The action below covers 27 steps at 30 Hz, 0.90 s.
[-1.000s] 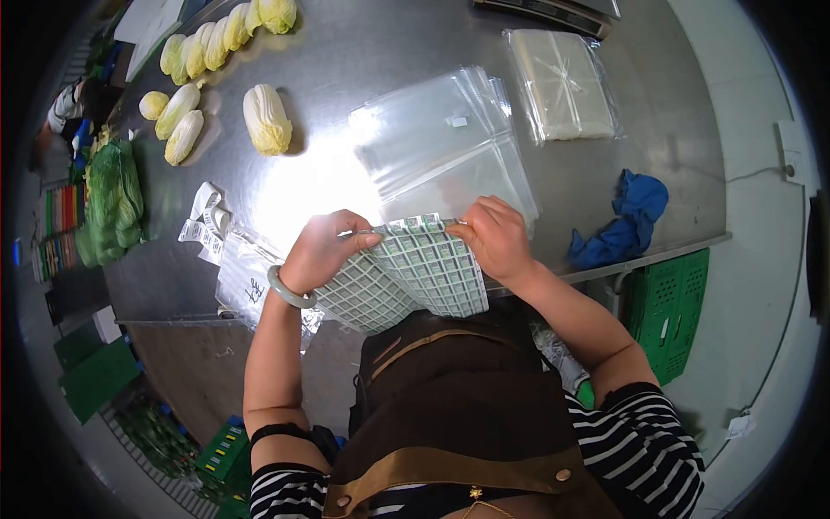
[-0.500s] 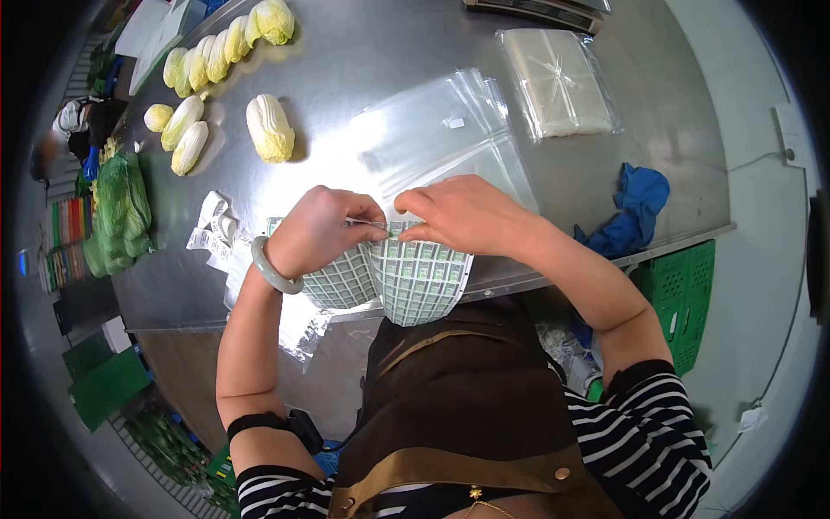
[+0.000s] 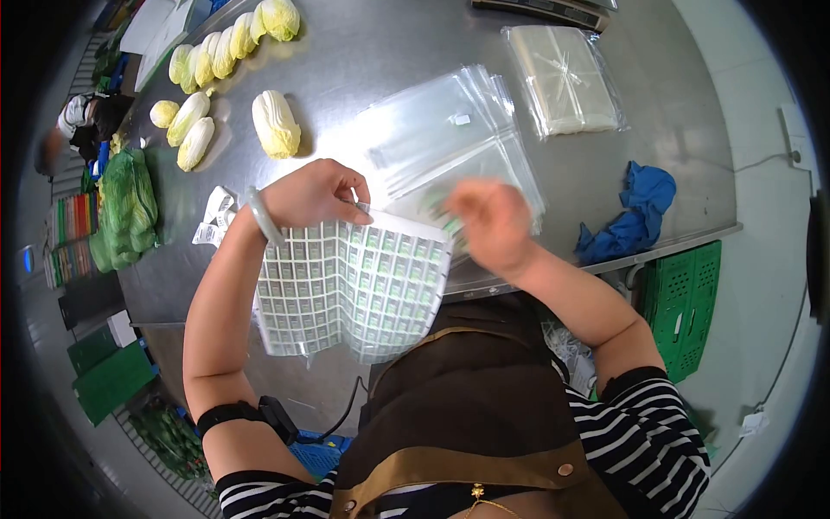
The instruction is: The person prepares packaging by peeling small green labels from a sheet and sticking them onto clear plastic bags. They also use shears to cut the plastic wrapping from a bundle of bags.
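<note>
My left hand pinches the top edge of a sheet of small green-and-white labels, which hangs creased over the table's front edge. Blurred by motion, my right hand is off the sheet's upper right corner, over the clear plastic bags. Something small and greenish shows at its fingertips, too smeared to make out. The bags lie spread flat on the metal table beyond both hands.
Pale cabbages lie at the upper left of the table. A wrapped pack and a blue cloth are on the right. Green crates stand below. Another person is at far left.
The label sheet has opened out and shifted left with my left hand. My right hand has moved away from it to the right.
</note>
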Tool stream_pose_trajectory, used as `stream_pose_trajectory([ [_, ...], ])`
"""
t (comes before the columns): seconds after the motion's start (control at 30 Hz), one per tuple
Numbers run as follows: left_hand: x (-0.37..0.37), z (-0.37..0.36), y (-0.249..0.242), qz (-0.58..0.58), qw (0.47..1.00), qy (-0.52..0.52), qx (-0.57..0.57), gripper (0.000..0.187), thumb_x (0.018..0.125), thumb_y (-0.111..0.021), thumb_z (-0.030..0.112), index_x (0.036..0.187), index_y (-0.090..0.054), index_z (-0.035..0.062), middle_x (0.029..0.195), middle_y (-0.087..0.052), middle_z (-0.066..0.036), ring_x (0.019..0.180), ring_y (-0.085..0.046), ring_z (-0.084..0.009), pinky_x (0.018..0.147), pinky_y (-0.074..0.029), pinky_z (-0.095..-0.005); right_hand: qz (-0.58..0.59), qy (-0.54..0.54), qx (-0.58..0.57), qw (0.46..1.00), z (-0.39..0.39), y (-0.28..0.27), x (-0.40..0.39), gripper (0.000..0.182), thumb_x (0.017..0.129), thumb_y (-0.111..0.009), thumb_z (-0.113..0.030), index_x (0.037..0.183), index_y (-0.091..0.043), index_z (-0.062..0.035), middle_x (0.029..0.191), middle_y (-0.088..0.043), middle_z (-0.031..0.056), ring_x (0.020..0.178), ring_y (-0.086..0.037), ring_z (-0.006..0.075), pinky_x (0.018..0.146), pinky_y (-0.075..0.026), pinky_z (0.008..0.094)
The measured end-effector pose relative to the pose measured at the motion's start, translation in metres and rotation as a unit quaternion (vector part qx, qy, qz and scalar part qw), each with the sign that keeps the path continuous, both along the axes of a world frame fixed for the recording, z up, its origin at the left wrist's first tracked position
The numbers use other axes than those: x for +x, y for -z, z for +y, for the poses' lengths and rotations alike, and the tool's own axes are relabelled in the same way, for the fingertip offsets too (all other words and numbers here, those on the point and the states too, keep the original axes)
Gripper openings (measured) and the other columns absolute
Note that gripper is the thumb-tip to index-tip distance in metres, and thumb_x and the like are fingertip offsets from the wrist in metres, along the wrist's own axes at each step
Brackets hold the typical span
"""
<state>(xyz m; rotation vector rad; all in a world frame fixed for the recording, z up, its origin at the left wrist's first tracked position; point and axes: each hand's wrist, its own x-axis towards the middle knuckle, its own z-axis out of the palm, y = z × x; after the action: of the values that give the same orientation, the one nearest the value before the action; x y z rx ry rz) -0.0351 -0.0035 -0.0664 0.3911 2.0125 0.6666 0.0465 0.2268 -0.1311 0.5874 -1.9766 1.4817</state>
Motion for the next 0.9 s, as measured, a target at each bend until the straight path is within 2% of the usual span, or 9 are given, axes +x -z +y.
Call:
stream_pose_trajectory([
  [0.07, 0.0, -0.014, 0.027, 0.02, 0.998, 0.041, -0.038, 0.021, 0.076, -0.075, 0.021, 0.089, -0.069, 0.0058, 0.071, -0.066, -0.005, 0.064, -0.059, -0.0149, 0.064, -0.047, -0.0293, -0.371, -0.038, -0.155, 0.915, 0.029, -0.001, 0.0, 0.02, 0.091, -0.061, -0.02, 0.1, -0.054, -0.0033, 0.064, -0.057, 0.0055, 0.051, -0.052, 0.0131, 0.047, -0.041, 0.0271],
  [0.17, 0.005, -0.052, 0.094, 0.061, 0.991, 0.115, -0.007, 0.019, 0.074, -0.075, 0.019, 0.085, -0.068, 0.0043, 0.071, -0.067, -0.006, 0.064, -0.06, -0.0163, 0.064, -0.047, -0.0308, -0.546, -0.13, -0.102, 0.821, 0.078, 0.049, -0.006, 0.027, 0.093, -0.061, -0.024, 0.105, -0.052, -0.0015, 0.065, -0.059, 0.0067, 0.052, -0.055, 0.011, 0.047, -0.042, 0.0268],
  [0.27, 0.017, -0.067, 0.133, 0.135, 0.972, 0.183, -0.064, 0.018, 0.072, -0.073, 0.018, 0.083, -0.068, 0.0053, 0.077, -0.068, -0.009, 0.072, -0.063, -0.0253, 0.071, -0.049, -0.0357, -0.625, -0.083, 0.096, 0.77, 0.108, 0.086, 0.009, 0.029, 0.091, -0.063, -0.025, 0.106, -0.053, -0.002, 0.064, -0.058, 0.0069, 0.049, -0.056, 0.0126, 0.045, -0.043, 0.0279],
  [0.47, 0.008, -0.105, 0.162, 0.199, 0.965, 0.121, -0.123, 0.014, 0.068, -0.072, 0.015, 0.079, -0.068, 0.0061, 0.078, -0.067, -0.01, 0.079, -0.063, -0.0272, 0.074, -0.049, -0.0379, -0.628, -0.048, 0.141, 0.764, 0.107, 0.121, 0.002, 0.023, 0.089, -0.064, -0.024, 0.095, -0.058, -0.002, 0.061, -0.057, 0.0088, 0.041, -0.053, 0.0166, 0.045, -0.045, 0.0342],
  [0.6, -0.009, -0.11, 0.141, 0.021, 0.96, 0.174, -0.219, 0.022, 0.064, -0.079, 0.022, 0.083, -0.073, 0.0136, 0.081, -0.069, -0.007, 0.083, -0.064, -0.0258, 0.077, -0.051, -0.036, -0.619, -0.037, 0.219, 0.753, 0.096, 0.125, -0.016, 0.022, 0.088, -0.064, -0.024, 0.091, -0.06, -0.0022, 0.067, -0.062, 0.0106, 0.049, -0.058, 0.0212, 0.051, -0.047, 0.0372],
  [0.67, 0.011, -0.083, 0.129, 0.146, 0.932, 0.237, -0.233, 0.035, 0.062, -0.083, 0.025, 0.093, -0.073, 0.0141, 0.094, -0.068, -0.005, 0.095, -0.061, -0.0266, 0.084, -0.049, -0.0387, -0.524, -0.015, 0.313, 0.792, 0.099, 0.156, -0.014, 0.025, 0.087, -0.065, -0.027, 0.091, -0.061, -0.0026, 0.074, -0.065, 0.012, 0.059, -0.063, 0.0256, 0.055, -0.049, 0.0394],
  [0.73, 0.038, -0.07, 0.172, 0.322, 0.934, 0.136, -0.075, 0.026, 0.069, -0.079, 0.023, 0.09, -0.07, 0.0107, 0.088, -0.064, -0.007, 0.092, -0.059, -0.0279, 0.08, -0.048, -0.0405, -0.472, 0.014, 0.394, 0.789, 0.1, 0.168, -0.013, 0.029, 0.085, -0.066, -0.032, 0.091, -0.062, -0.0037, 0.077, -0.066, 0.0143, 0.068, -0.065, 0.0298, 0.061, -0.05, 0.0417],
  [0.8, 0.076, -0.003, 0.172, 0.238, 0.963, -0.104, 0.072, 0.019, 0.073, -0.076, 0.015, 0.086, -0.065, 0.0062, 0.087, -0.062, -0.009, 0.083, -0.059, -0.0283, 0.076, -0.049, -0.0393, -0.465, 0.047, 0.464, 0.753, 0.094, 0.16, -0.014, 0.034, 0.084, -0.066, -0.038, 0.092, -0.062, -0.0053, 0.077, -0.066, 0.0177, 0.075, -0.065, 0.0338, 0.066, -0.05, 0.044],
  [0.9, 0.109, 0.038, 0.21, 0.288, 0.942, -0.064, 0.162, 0.017, 0.074, -0.073, 0.014, 0.087, -0.066, 0.0071, 0.088, -0.062, -0.009, 0.088, -0.058, -0.0275, 0.076, -0.047, -0.0386, -0.437, 0.08, 0.538, 0.716, 0.093, 0.136, -0.016, 0.035, 0.081, -0.069, -0.036, 0.091, -0.062, -0.0027, 0.081, -0.067, 0.0157, 0.077, -0.067, 0.0325, 0.062, -0.051, 0.042],
])
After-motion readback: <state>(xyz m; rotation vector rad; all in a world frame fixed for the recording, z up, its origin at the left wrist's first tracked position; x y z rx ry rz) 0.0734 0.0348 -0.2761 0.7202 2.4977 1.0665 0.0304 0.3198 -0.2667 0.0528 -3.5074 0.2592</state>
